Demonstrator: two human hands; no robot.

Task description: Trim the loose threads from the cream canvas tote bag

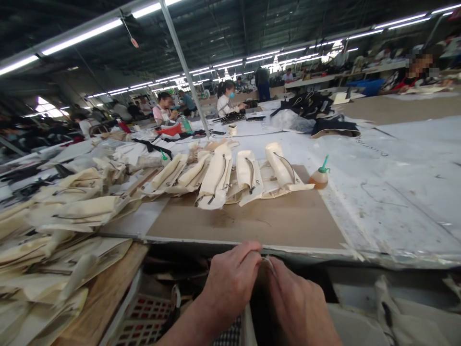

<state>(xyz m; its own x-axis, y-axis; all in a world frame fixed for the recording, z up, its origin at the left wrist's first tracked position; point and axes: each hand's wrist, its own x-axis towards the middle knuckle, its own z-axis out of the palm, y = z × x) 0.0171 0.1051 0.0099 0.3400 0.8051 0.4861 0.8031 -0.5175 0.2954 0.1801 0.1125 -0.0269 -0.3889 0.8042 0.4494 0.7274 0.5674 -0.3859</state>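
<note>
Both hands meet just in front of the table's near edge. My left hand [232,275] is closed, its fingers curled and pinching the edge of a cream fabric piece [267,263]. My right hand [297,297] closes on the same piece from the other side, its fingers mostly hidden. Most of the piece is out of sight behind and below the hands. Beyond them, several cream fabric pieces with dark zippers [216,175] lie in a row across a brown cardboard sheet [252,221].
An oil-like amber liquid fills part of a green-nozzled bottle [320,178] right of the cardboard. More cream pieces [82,211] are heaped at left over a wooden board [104,293]. A white plastic basket [147,307] sits below. Black fabric [306,108] and co-workers [226,98] are farther back.
</note>
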